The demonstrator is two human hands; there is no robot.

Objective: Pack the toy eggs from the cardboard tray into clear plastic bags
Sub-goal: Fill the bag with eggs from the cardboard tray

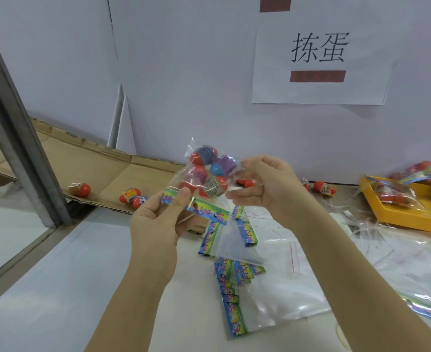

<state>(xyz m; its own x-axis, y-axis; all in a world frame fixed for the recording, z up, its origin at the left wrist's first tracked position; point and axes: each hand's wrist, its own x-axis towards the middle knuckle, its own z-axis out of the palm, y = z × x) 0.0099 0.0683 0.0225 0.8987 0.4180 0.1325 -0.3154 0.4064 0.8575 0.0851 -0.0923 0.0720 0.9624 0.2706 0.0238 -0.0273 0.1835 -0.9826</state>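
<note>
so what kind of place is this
Likely a toy packing bench: a pile of empty bags, loose eggs on cardboard, and filled bags in a yellow tray.

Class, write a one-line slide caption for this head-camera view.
Left hand and right hand hold a clear bag of toy eggs above empty bags; loose eggs lie on the cardboard tray.
</note>
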